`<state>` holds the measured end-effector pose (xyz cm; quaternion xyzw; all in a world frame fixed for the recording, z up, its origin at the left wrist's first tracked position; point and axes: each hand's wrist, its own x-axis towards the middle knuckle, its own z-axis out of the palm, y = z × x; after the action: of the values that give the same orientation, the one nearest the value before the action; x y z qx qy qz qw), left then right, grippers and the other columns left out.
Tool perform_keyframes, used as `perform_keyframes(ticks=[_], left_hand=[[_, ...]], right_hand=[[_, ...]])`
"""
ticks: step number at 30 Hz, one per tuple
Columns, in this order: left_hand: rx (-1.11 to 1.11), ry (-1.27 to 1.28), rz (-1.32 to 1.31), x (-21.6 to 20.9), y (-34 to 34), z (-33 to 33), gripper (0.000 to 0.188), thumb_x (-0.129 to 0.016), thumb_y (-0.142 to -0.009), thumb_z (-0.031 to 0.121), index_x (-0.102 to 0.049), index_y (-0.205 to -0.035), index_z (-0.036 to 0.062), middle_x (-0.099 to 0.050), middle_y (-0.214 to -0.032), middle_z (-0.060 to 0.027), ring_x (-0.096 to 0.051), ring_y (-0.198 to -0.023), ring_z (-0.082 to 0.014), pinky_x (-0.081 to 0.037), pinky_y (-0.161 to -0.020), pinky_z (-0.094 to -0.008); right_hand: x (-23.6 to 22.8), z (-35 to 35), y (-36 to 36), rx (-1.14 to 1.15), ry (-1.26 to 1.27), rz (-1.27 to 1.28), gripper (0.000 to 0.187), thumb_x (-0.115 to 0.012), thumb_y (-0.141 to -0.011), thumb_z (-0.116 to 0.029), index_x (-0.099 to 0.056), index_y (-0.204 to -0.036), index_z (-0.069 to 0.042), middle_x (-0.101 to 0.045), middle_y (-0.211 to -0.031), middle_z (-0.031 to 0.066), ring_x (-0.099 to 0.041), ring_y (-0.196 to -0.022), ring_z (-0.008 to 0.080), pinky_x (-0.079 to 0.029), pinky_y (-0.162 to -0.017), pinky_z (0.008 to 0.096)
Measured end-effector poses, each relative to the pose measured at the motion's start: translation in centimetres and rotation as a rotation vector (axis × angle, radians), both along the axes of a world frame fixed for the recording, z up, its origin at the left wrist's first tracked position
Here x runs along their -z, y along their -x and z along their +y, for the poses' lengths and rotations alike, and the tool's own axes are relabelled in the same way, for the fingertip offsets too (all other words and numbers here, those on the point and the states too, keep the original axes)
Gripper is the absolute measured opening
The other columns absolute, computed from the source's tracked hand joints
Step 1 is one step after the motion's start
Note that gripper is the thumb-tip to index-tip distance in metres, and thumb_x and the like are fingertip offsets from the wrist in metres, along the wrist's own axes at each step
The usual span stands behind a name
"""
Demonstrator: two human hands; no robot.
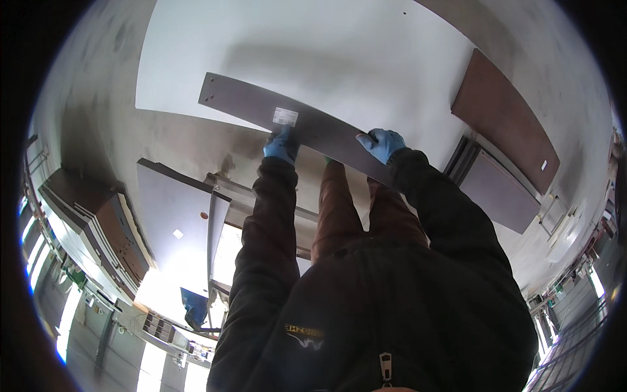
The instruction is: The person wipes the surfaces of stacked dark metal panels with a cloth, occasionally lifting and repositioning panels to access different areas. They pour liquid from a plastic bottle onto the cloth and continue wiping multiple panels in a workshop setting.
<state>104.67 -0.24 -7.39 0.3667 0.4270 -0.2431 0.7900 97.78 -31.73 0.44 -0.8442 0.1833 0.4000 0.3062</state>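
Observation:
A long, narrow grey board with small holes at its left end is held up in front of me, tilted down to the right. Near its middle is a white label. My left hand, in a blue glove, grips the lower edge just below that label. On the right, my right hand, also blue-gloved, is closed over the board's upper edge, thumb on the near face. Behind the board is a large white panel.
A brown panel and a grey panel are at the right. To the left stands a light grey board with a small white tag, beside a stack of dark and brown panels. My legs are just below the board.

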Motion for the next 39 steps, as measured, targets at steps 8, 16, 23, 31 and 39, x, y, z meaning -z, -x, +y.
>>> perform_keyframes(ticks=[8, 16, 23, 31, 39], left_hand=[[-0.188, 0.018, 0.090, 5.4, -3.4, 4.0, 0.028, -0.071, -0.098, -0.004, -0.068, -0.125, 0.0059, -0.073, -0.120, -0.0131, -0.073, -0.107, -0.0308, -0.063, -0.097, -0.0495], [-0.077, -0.024, 0.077, 7.8, -5.4, 4.9, 0.030, -0.072, -0.099, 0.001, -0.067, -0.129, 0.0068, -0.073, -0.124, -0.0143, -0.073, -0.113, -0.0333, -0.064, -0.098, -0.0506], [-0.049, 0.069, 0.028, 8.6, -5.6, 5.7, 0.029, -0.071, -0.099, 0.000, -0.066, -0.127, 0.0038, -0.073, -0.123, -0.0157, -0.073, -0.112, -0.0362, -0.063, -0.098, -0.0539], [0.054, -0.501, 0.263, 5.6, -6.5, 3.5, 0.023, -0.063, -0.102, 0.014, -0.066, -0.113, -0.0051, -0.073, -0.102, -0.0215, -0.076, -0.086, -0.0378, -0.067, -0.073, -0.0565], [0.197, -0.257, 0.296, 0.2, 13.2, 5.5, 0.035, -0.066, -0.104, 0.022, -0.068, -0.132, 0.0011, -0.074, -0.123, -0.0235, -0.076, -0.102, -0.0454, -0.063, -0.082, -0.0572]], right_hand=[[6.1, 1.3, -5.2, -0.134, -0.022, -0.154, 0.056, -0.066, -0.097, -0.058, -0.073, -0.121, -0.008, -0.076, -0.112, 0.0205, -0.071, -0.108, 0.0417, -0.055, -0.096, 0.0499], [5.8, 2.4, -2.2, -0.401, 0.128, -0.298, 0.085, -0.083, -0.084, -0.042, -0.047, -0.152, -0.005, -0.054, -0.154, 0.0164, -0.051, -0.142, 0.0349, -0.037, -0.122, 0.0500], [3.7, 3.9, 0.1, -0.508, 0.326, -0.317, 0.113, -0.088, -0.075, -0.053, -0.035, -0.162, -0.005, -0.031, -0.169, 0.0210, -0.032, -0.156, 0.0390, -0.024, -0.128, 0.0560], [6.7, 4.9, 0.9, -0.611, 0.411, -0.234, 0.122, -0.093, -0.066, -0.052, -0.033, -0.163, -0.011, -0.028, -0.169, 0.0242, -0.030, -0.155, 0.0465, -0.023, -0.128, 0.0572], [6.4, 4.4, 1.3, -0.534, 0.371, -0.355, 0.104, -0.083, -0.081, -0.048, -0.033, -0.162, -0.007, -0.027, -0.171, 0.0229, -0.032, -0.155, 0.0415, -0.025, -0.128, 0.0528]])
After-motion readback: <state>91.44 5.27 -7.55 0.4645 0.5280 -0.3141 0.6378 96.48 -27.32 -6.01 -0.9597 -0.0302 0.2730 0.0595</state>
